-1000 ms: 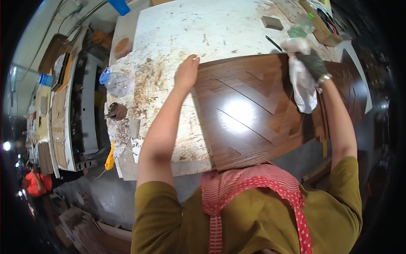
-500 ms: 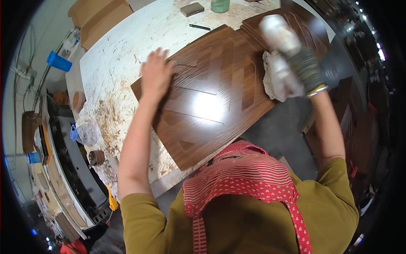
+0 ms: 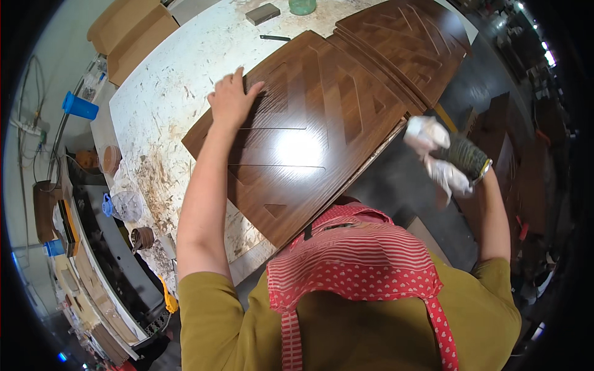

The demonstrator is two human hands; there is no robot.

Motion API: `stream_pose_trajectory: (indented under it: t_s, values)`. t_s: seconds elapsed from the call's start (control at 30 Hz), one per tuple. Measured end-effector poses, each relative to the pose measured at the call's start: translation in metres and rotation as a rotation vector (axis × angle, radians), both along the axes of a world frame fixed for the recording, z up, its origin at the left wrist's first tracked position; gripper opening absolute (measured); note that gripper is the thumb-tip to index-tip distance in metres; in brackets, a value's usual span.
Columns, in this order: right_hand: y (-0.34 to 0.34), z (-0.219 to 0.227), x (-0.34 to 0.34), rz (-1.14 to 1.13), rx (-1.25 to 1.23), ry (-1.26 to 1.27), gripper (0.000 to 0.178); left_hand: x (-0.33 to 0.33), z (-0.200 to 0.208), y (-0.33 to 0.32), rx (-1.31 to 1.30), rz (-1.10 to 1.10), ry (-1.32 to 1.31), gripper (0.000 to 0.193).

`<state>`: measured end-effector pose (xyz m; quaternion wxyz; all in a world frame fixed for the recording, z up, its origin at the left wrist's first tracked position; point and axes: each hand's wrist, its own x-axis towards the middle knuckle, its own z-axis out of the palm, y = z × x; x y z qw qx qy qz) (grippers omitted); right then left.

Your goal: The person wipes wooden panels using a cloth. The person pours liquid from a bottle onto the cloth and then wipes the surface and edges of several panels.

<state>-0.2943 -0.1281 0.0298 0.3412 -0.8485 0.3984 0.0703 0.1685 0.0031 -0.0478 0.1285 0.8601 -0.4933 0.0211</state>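
A dark brown wooden panel point(image 3: 346, 133) with carved grooves and a glossy face lies on the white table, its near edge close to my apron. My bare left hand point(image 3: 232, 99) rests at the panel's left far edge, fingers apart. Past the panel's right corner, my right hand point(image 3: 427, 134) wears a white glove with a dark green cuff. It is closed on a crumpled whitish cloth point(image 3: 450, 176) that hangs below it, clear of the panel. A second grooved brown panel point(image 3: 402, 37) lies beyond the first, at the far right.
The stained white table point(image 3: 167, 99) holds a grey block point(image 3: 263, 14), a thin black tool point(image 3: 275, 38) and a green jar point(image 3: 302, 6) at the back. Along its left side stand a clear bottle point(image 3: 127, 206) and a brown-stained pot point(image 3: 142, 238). An open cardboard box point(image 3: 133, 40) lies further back.
My right hand has come down with the cloth from over the far panel to beyond the near panel's right corner. My left hand stays at the panel's left edge, thumb more spread.
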Motion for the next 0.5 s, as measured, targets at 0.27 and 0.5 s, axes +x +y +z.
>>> stream_pose_trajectory:
  t_s: [0.27,0.5]
  values:
    - [0.086,-0.103,0.032,-0.116,0.932,-0.492,0.039,0.052,-0.019,-0.022,0.067,-0.051,0.241,0.067]
    - [0.117,-0.070,0.094,-0.081,0.707,-0.365,0.054,0.077,-0.022,-0.007,-0.042,-0.011,0.300,0.060]
